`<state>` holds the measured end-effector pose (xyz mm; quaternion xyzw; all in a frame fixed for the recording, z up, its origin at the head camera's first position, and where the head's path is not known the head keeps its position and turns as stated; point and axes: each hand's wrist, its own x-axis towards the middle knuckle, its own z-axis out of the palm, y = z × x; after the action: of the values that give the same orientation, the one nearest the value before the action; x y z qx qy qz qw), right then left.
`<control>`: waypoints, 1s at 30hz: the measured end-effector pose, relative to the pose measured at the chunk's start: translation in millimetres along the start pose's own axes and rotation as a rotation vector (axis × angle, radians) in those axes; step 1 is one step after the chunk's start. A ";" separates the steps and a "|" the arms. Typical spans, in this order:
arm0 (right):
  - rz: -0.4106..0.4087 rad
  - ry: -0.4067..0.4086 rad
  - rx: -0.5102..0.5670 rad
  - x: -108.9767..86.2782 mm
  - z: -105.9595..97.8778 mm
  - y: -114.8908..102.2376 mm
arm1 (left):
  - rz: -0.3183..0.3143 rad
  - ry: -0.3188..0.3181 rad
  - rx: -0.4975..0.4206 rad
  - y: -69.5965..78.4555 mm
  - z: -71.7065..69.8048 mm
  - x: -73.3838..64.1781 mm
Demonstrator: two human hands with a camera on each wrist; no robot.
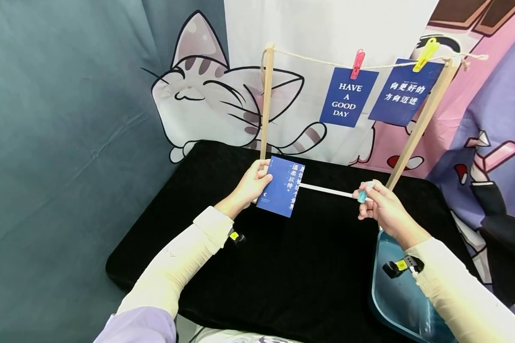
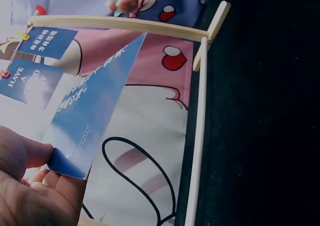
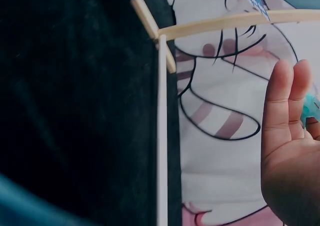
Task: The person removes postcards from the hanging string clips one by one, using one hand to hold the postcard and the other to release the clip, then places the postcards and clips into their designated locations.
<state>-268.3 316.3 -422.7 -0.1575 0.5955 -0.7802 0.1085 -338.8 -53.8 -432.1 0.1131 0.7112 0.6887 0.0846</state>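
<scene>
My left hand (image 1: 250, 185) pinches a blue card (image 1: 279, 190) with white writing by its left edge, thumb on the front. In the left wrist view the card (image 2: 92, 111) is tilted, with thumb and fingers at its lower corner. A small teal clothespin (image 1: 362, 196) is held between the thumb and fingers of my right hand (image 1: 386, 208), apart from the card. Part of that clothespin (image 3: 310, 109) shows in the right wrist view; the rest is hidden by the hand or cut off by the frame edge. Both hands are in front of a wooden frame strung with a cord (image 1: 311, 60).
Two blue cards hang from the cord: one (image 1: 347, 97) under a red clothespin (image 1: 358, 64), another (image 1: 405, 93) under a yellow clothespin (image 1: 426, 55). The frame has a left post (image 1: 267, 105), a right post (image 1: 425, 119) and a white crossbar (image 1: 328, 190). A blue bin (image 1: 375, 286) stands at the right on black cloth (image 1: 300, 276).
</scene>
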 end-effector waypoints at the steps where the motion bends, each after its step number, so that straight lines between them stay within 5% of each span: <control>1: 0.006 0.004 -0.006 -5.1 -3.6 0.8 | -0.003 0.000 -0.010 -1.7 -0.2 -0.1; 10: 0.041 0.021 -0.018 -54.1 -36.8 9.0 | -0.035 -0.004 -0.025 -18.3 -9.5 -8.7; 18: 0.125 0.080 -0.063 -88.1 -56.3 18.0 | 0.037 -0.063 0.162 -43.7 -15.9 -20.0; 25: 0.283 0.123 -0.204 -112.9 -71.5 22.3 | -0.134 -0.183 0.124 -60.2 -21.0 -30.7; 30: 0.387 0.082 -0.214 -124.2 -79.4 27.4 | -0.225 -0.254 0.138 -70.2 -25.5 -35.6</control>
<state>-183.5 424.4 -482.8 -0.0190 0.6978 -0.6832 0.2145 -314.8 -90.0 -502.5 0.1243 0.7487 0.6045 0.2421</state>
